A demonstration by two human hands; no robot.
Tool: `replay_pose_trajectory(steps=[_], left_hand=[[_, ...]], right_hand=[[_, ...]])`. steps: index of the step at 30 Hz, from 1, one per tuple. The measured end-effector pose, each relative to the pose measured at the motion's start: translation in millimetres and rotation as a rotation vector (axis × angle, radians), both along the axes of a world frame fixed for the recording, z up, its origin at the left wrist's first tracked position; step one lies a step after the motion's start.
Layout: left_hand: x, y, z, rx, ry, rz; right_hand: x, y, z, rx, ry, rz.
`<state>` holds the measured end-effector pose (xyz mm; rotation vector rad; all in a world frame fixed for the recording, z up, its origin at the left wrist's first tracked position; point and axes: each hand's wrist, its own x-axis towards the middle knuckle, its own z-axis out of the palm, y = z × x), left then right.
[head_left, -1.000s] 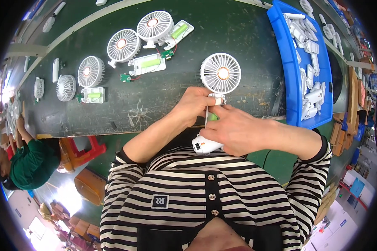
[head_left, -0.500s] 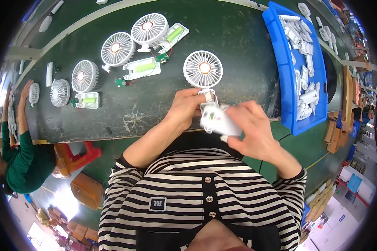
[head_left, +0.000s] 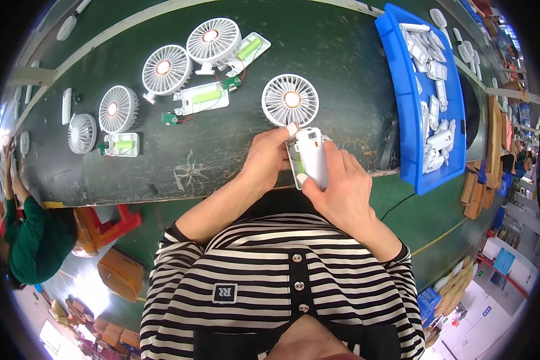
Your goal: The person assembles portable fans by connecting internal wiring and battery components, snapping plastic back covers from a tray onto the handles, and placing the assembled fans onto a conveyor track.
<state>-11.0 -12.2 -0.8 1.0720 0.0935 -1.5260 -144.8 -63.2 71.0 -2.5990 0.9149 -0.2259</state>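
Note:
A white handheld fan [head_left: 290,100] with a round grille lies in front of me, its handle toward my body. My left hand [head_left: 265,155] is closed around the handle near its neck, thumb on top. Inside the open handle shell a green battery [head_left: 299,163] shows partly. My right hand [head_left: 345,187] grips a white handle cover [head_left: 315,161] with slots at its upper end. The cover is slightly tilted and overlaps the right side of the handle; whether it touches the shell is hidden. White wraps sit on my thumbs.
Several fans, one of them a fan [head_left: 167,69], lie left on the green table [head_left: 222,144], beside handle shells [head_left: 189,107] with batteries and circuit boards. At right stands a blue bin [head_left: 407,114] of white covers. A co-worker's green sleeve [head_left: 37,231] is at far left.
My right hand has brought the white cover up and left over the handle and turned it upright. My left hand keeps its hold on the fan. At far left, the co-worker's arms have drawn back.

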Motion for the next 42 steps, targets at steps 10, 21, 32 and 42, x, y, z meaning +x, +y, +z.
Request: replay_pose_trajectory(steps=[10,21,32,42], left_hand=[[2,0,12,-0.046,0.051,0.051],[1,0,7,-0.083,0.073,0.045],[-2,-2,8,-0.060,0.052,0.069],[-5,-4,3,-0.001,-0.035,-0.016]], right_hand=[[3,0,-1,-0.004,0.045,0.012],[11,1,-7,-0.002,0.034,0.030],[11,1,-14,-0.030,0.053,0.034],[9,0,-17,-0.132,0.077,0.105]])
